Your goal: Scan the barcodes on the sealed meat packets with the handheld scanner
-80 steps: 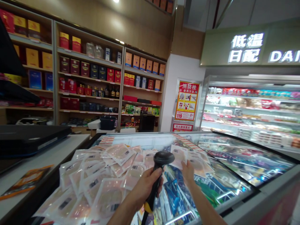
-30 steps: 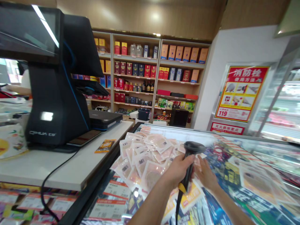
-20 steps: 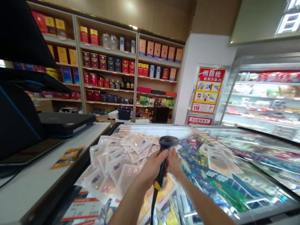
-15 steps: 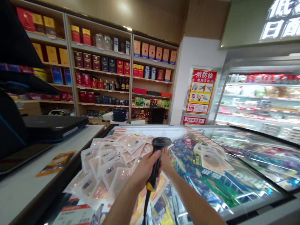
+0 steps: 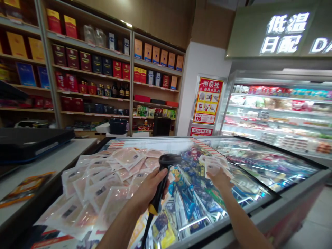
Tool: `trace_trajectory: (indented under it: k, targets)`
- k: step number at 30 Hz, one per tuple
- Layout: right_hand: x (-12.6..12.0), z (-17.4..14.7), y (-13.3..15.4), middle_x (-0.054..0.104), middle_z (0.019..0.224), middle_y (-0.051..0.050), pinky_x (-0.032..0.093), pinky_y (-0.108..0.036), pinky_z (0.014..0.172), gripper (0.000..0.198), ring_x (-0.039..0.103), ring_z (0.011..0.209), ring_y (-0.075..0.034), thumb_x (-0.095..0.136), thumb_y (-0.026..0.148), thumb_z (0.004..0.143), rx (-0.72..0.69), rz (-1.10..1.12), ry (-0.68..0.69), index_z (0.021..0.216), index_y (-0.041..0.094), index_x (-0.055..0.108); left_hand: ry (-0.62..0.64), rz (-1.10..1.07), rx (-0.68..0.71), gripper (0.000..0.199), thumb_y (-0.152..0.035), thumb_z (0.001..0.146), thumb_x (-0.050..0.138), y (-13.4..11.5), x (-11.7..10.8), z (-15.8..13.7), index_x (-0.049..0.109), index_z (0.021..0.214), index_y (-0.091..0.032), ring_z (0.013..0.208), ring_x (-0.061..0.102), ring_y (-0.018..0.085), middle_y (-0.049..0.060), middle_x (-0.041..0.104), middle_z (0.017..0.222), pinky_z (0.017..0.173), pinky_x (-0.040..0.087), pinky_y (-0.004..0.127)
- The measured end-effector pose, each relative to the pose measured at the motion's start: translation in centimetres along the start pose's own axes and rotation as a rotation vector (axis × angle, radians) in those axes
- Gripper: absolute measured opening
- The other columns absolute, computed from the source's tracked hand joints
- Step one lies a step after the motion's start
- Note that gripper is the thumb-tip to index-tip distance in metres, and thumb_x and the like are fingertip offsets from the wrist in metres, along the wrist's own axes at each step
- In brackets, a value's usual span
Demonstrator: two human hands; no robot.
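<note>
My left hand (image 5: 153, 188) is wrapped round the handle of a black and yellow barcode scanner (image 5: 158, 193), its head upright and its cable running down toward me. To the right, my right hand (image 5: 221, 179) is over a small group of clear flat packets (image 5: 225, 165) on the freezer's glass top. A pale flat packet (image 5: 212, 165) shows at its fingertips, pinched there; blur softens the fingers. Left of the scanner, a large heap of similar flat packets (image 5: 101, 188) with small dark labels overlaps on the glass.
Under the glass of the chest freezer (image 5: 261, 221) lie colourful bagged goods. On the left counter (image 5: 77, 152) are an orange packet (image 5: 27, 186) and a black device (image 5: 33, 143). Shelves of boxes (image 5: 92, 64) stand behind; a lit chiller (image 5: 275, 117) stands at right.
My right hand has moved from behind the scanner rightward to the smaller group of packets. My left hand still holds the scanner. The view has turned to the right.
</note>
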State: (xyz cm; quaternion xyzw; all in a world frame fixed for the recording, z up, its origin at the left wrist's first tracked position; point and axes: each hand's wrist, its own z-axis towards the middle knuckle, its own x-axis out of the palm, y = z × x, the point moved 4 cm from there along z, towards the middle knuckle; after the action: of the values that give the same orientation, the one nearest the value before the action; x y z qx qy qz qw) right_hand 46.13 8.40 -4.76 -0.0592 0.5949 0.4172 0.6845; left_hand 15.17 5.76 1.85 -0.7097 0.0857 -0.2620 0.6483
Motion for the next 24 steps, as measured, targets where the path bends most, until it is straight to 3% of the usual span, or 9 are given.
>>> trace_trajectory:
  k: [5,9,13,20,24]
  targets:
    - [0.4,1.1,-1.8,0.053,0.098,-0.018,0.034,-0.044,0.07,0.074,0.047,0.089,-0.032,0.054,0.05,0.05,0.063,0.092,0.025,0.111,0.01,0.039,0.071,0.0,0.005,0.028,-0.044,0.069,0.044,0.4,0.3,0.0,0.042,0.066,-0.016,0.041,0.042,0.006,-0.003,0.049,0.056,0.039,0.033,0.018]
    - [0.7,1.5,-0.6,0.06,0.08,-0.012,0.038,-0.031,0.06,0.049,0.054,0.074,-0.025,0.047,0.044,0.059,-0.074,0.383,-0.037,0.094,0.01,0.053,0.061,-0.01,0.02,0.028,-0.044,0.07,0.043,0.0,0.6,-0.4,0.042,0.067,-0.016,0.041,0.042,0.006,-0.002,0.048,0.056,0.038,0.032,0.018]
    - [0.9,0.4,1.9,0.061,0.07,-0.011,0.037,-0.028,0.054,0.043,0.054,0.065,-0.022,0.045,0.045,0.06,-0.194,0.614,-0.058,0.081,0.009,0.058,0.057,-0.009,0.026,0.027,-0.043,0.07,0.043,-0.3,0.9,-0.8,0.042,0.068,-0.016,0.041,0.042,0.006,-0.003,0.048,0.055,0.037,0.031,0.018]
    - [2.7,-0.3,3.0,0.063,0.07,-0.009,0.038,-0.026,0.051,0.041,0.055,0.064,-0.02,0.047,0.043,0.059,-0.174,0.741,0.039,0.081,0.011,0.058,0.074,0.006,0.013,0.027,-0.044,0.069,0.043,0.2,0.9,-0.4,0.041,0.068,-0.016,0.041,0.042,0.005,-0.003,0.048,0.055,0.037,0.031,0.018]
    - [2.5,-0.3,3.1,0.063,0.07,-0.008,0.039,-0.025,0.051,0.041,0.056,0.065,-0.02,0.048,0.044,0.059,-0.191,0.736,0.049,0.081,0.011,0.059,0.076,0.022,0.013,0.028,-0.044,0.07,0.043,0.4,0.8,-0.1,0.042,0.069,-0.017,0.041,0.042,0.005,-0.003,0.047,0.055,0.038,0.031,0.017]
